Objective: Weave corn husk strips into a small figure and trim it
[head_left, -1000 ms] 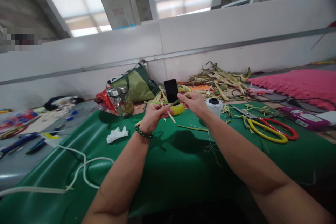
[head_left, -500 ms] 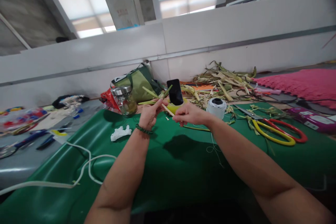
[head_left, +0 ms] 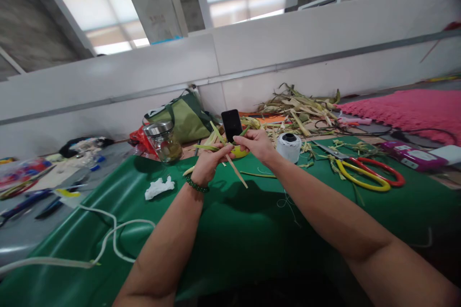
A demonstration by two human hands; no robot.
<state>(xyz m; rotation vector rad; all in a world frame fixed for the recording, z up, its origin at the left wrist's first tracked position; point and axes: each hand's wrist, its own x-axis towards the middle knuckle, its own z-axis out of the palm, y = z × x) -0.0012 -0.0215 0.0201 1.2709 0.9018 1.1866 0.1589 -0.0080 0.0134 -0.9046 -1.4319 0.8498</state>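
Both hands are raised above a green mat (head_left: 234, 230). My left hand (head_left: 208, 165), with a dark bead bracelet at the wrist, is closed round a small bundle of pale green leaf strips (head_left: 216, 140). One strip (head_left: 238, 173) sticks out down and to the right. My right hand (head_left: 255, 143) is pinched on the strips just right of the left hand. A black phone (head_left: 231, 124) stands upright right behind the hands. A spool of white thread (head_left: 288, 147) sits to the right of my right hand.
A lidded glass jar (head_left: 163, 141) and a green bag (head_left: 183, 117) stand at the back left. Yellow and red scissors (head_left: 363, 177) lie on the right. A heap of dried leaves (head_left: 298, 110), a pink cloth (head_left: 406, 110), a crumpled tissue (head_left: 158, 187) and a white cord (head_left: 108, 240) are also here.
My right hand dropped toward the mat and came back up to the bundle. The long strip now points down to the right. The view shifted a little.
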